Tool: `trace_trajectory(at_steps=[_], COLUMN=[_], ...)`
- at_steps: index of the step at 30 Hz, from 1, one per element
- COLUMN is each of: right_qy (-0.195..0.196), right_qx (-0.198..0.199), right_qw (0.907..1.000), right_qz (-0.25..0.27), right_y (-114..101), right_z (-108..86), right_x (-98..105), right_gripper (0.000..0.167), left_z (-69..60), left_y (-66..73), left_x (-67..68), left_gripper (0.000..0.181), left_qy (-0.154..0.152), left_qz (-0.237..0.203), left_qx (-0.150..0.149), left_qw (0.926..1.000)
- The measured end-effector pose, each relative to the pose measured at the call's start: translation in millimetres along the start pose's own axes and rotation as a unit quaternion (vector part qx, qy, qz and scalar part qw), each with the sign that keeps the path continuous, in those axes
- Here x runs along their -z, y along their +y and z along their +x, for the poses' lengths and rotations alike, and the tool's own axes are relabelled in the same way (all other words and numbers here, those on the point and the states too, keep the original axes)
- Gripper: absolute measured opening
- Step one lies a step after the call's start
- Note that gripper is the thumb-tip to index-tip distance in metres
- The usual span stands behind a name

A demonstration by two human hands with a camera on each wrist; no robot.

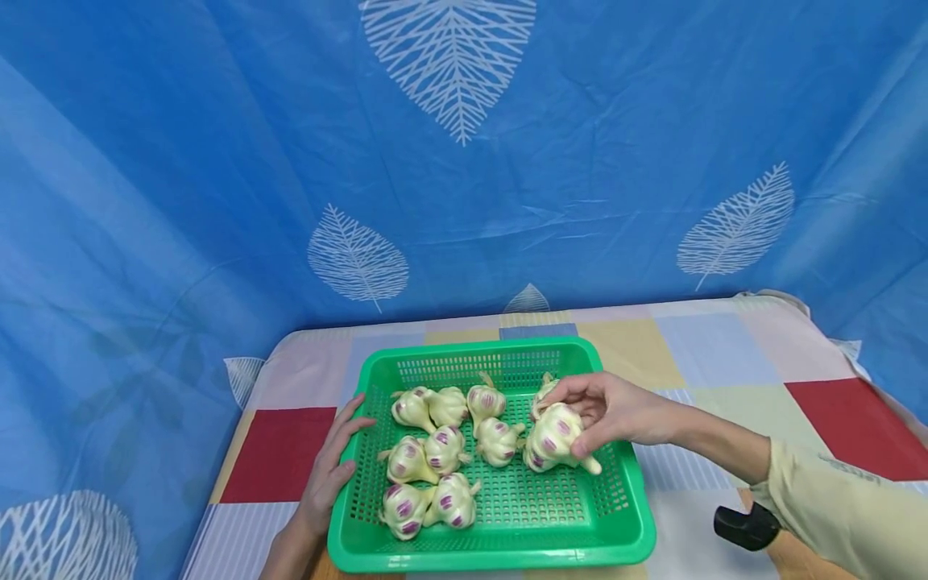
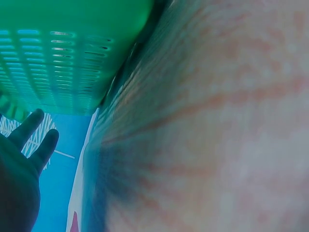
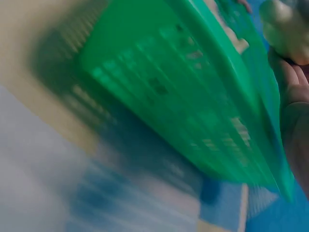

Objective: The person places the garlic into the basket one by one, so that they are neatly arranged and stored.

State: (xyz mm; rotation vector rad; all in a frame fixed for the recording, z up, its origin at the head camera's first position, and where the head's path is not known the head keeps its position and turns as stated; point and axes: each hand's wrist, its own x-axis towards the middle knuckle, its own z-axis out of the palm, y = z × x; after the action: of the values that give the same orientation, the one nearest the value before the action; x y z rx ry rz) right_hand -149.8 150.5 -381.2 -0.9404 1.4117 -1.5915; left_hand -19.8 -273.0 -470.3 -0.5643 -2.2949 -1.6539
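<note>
A green plastic basket (image 1: pixel 493 559) holds several garlic bulbs (image 1: pixel 403 461), white with purple streaks, mostly grouped on its left side. Over the basket's right part, my right hand (image 1: pixel 609 411) grips a garlic bulb (image 1: pixel 554 435) between thumb and fingers. Another bulb (image 1: pixel 545 388) lies partly hidden behind that hand. In the right wrist view the held bulb (image 3: pixel 285 29) shows at the upper right, blurred. My left hand (image 1: pixel 329 471) rests at the basket's left rim, its fingers extended. The left wrist view shows two of its fingers (image 2: pixel 44 151) below the basket's slotted wall (image 2: pixel 63 63).
The basket stands on a table with a patchwork checked cloth (image 1: pixel 732 346). A blue curtain (image 1: pixel 565 185) with white leaf prints hangs behind and at both sides. A black device (image 1: pixel 747 528) sits at the right wrist, near the sleeve (image 1: pixel 834 499).
</note>
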Motion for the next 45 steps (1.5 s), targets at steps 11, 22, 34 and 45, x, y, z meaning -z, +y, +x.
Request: trace_trajectory(at_steps=[11,22,34,45], right_qy=[-0.051,-0.094,-0.069,-0.082], right_qx=[-0.093,-0.111,-0.134,-0.091], right_qw=[0.9935,0.987,0.9691,0.9368], right_qz=[-0.041,-0.069,-0.195,-0.328], right_y=[14.7,31.9,43.9,45.7], right_z=[30.8,43.2,56.5,61.1], right_x=[-29.2,-51.3,-67.0,-75.0], right_gripper=[0.051,0.047,0.047,0.052], left_z=[0.4,-2.6,0.7,3.6], left_y=[-1.6,-3.2,-0.6,0.9], left_x=[0.7,-1.3,1.6,5.0], left_gripper=[0.047,0.048,0.047,0.048], left_qy=[0.001,0.0,0.0,-0.003], left_qz=[0.006,-0.002,-0.02,-0.012], left_qx=[0.004,0.009,0.016,0.017], left_qw=[1.0,1.0,0.9997,0.9998])
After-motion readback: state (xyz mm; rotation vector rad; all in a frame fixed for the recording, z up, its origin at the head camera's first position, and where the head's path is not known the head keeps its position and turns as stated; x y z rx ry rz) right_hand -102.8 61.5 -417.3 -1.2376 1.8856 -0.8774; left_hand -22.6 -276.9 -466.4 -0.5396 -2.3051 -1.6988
